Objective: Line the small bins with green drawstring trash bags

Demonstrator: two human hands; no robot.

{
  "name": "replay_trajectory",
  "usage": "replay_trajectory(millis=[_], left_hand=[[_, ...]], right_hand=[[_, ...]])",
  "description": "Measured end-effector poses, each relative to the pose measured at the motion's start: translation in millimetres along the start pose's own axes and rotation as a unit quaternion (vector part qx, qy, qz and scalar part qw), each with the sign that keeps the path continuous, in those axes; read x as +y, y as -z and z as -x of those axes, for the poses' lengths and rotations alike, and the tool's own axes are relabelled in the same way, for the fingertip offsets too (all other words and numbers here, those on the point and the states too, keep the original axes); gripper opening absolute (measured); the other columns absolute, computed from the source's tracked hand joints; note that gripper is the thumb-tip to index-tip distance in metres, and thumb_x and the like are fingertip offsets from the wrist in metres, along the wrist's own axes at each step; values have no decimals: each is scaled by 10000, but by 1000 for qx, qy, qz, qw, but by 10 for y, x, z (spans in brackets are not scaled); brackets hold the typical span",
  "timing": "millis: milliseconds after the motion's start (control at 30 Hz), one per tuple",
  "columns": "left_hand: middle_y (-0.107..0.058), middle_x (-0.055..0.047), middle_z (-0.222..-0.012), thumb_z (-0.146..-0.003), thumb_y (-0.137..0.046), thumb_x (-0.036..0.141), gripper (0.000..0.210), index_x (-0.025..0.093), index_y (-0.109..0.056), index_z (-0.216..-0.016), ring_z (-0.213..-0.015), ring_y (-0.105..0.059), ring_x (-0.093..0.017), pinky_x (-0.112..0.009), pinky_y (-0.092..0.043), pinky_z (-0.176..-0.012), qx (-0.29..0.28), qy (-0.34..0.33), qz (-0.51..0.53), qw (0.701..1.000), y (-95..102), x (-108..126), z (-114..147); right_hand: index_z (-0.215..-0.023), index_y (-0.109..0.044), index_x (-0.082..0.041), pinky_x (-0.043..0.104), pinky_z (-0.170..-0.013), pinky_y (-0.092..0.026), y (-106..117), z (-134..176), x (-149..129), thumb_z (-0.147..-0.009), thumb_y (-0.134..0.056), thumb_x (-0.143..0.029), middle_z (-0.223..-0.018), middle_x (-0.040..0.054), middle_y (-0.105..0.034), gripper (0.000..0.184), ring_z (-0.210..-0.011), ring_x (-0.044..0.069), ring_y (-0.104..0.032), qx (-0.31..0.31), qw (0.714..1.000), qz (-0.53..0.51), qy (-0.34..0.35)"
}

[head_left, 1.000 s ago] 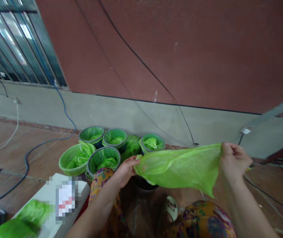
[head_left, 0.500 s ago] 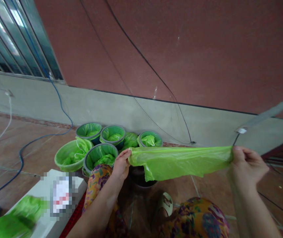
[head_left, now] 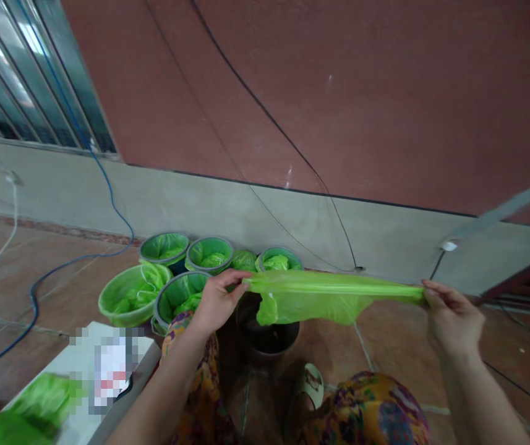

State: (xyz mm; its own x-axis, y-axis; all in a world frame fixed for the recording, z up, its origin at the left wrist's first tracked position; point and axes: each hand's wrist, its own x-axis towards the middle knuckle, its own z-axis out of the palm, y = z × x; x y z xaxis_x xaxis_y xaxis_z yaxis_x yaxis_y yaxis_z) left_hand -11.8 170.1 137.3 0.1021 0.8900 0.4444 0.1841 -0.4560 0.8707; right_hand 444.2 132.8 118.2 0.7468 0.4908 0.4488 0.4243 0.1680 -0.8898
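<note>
Green plastic bag (head_left: 320, 295): thin translucent film, judged very light, limp and somewhat slippery; likely to stretch or tear under a hard pull. No stiffness of its own, so it sags wherever it is not held. Best taken at the two ends or at the open edge, pinched between thumb and fingers.

Left hand (head_left: 216, 301): grip closed on the bag's left end. Right hand (head_left: 453, 318): grip pinched on the right end. The bag is drawn into a narrow horizontal band between them, with a loose fold hanging near the left.

Position: in the air above an unlined dark bucket (head_left: 267, 330) on the tiled floor. Lined buckets (head_left: 176, 296) stand just behind, by the wall.
</note>
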Motion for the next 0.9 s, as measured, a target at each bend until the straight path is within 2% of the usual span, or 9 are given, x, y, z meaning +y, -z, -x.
replay_trajectory(millis=[133, 233, 367, 400, 433, 533, 600, 767, 900], left_hand=[[-692, -11, -824, -851, -575, 215, 104, 210, -679, -838, -830, -622, -156, -385, -425, -973, 43, -131, -170, 976, -96, 41, -9], [-668, -15, -826, -872, -550, 214, 96, 200, -642, -849, -835, -605, -156, -422, -389, -1008, 90, -166, -233, 954, -169, 58, -6], [-637, -60, -996, -865, -558, 211, 89, 194, -646, -872, -983, -578, -179, -425, -377, -1002, 110, -209, -274, 932, -285, 156, -45], [-629, -66, -1041, -864, -560, 207, 89, 195, -647, -873, -1003, -574, -179, -434, -358, -1019, 108, -223, -277, 929, -331, 197, -61], [-625, -67, -1071, -866, -557, 202, 90, 198, -647, -872, -1014, -574, -177, -445, -334, -1039, 103, -237, -277, 925, -384, 243, -77], [-645, -47, -1075, -879, -538, 192, 104, 212, -639, -889, -1006, -584, -165, -461, -268, -1083, 58, -272, -269, 922, -566, 389, -109], [-667, -31, -1026, -888, -524, 194, 113, 219, -631, -912, -970, -594, -157, -455, -254, -1091, 24, -279, -257, 925, -673, 468, -112], [-679, -25, -917, -903, -496, 239, 179, 208, -572, -1063, -887, -612, -156, -420, -326, -1047, 3, -199, -162, 967, -772, 479, -87], [-659, -65, -1062, -855, -570, 294, 441, 187, -467, -1270, -978, -598, -180, -367, -408, -955, -71, -152, -80, 983, -758, 297, -100]], right_hand=[[-772, -715, -214, 292, -537, -460, -34, -60, 2, -571, -721, -290, -746, 47, -656, 215, -586, 152, -552, 24, 998, -57, -29], [-752, -684, -230, 354, -589, -489, -42, -57, -66, -626, -675, -296, -736, 70, -655, 142, -628, 207, -589, 8, 1000, -14, -10], [-849, -688, -224, 534, -923, -407, -156, 210, -550, -688, -610, -261, -905, 130, -669, 183, -975, 345, -590, 11, 977, 181, 110], [-946, -681, -213, 544, -978, -373, -227, 345, -748, -730, -582, -271, -1024, 136, -655, 244, -1074, 346, -554, 2, 958, 218, 187], [-1022, -662, -209, 523, -998, -376, -316, 502, -958, -773, -553, -274, -1102, 123, -639, 280, -1118, 319, -537, -38, 943, 212, 256], [-1191, -587, -234, 447, -987, -423, -647, 983, -1526, -838, -535, -261, -1200, 79, -613, 358, -1141, 247, -527, -297, 870, 146, 365], [-1201, -585, -232, 460, -991, -407, -849, 1209, -1738, -835, -551, -225, -1207, 76, -616, 368, -1150, 253, -510, -365, 831, 146, 393], [-952, -687, -233, 420, -838, -443, -1024, 1319, -1741, -866, -532, -198, -860, 44, -688, 180, -878, 224, -593, -388, 851, 150, 319], [-894, -705, -262, 379, -827, -448, -927, 1241, -1692, -865, -567, -241, -851, 14, -694, 143, -872, 199, -605, -406, 873, 75, 260]])
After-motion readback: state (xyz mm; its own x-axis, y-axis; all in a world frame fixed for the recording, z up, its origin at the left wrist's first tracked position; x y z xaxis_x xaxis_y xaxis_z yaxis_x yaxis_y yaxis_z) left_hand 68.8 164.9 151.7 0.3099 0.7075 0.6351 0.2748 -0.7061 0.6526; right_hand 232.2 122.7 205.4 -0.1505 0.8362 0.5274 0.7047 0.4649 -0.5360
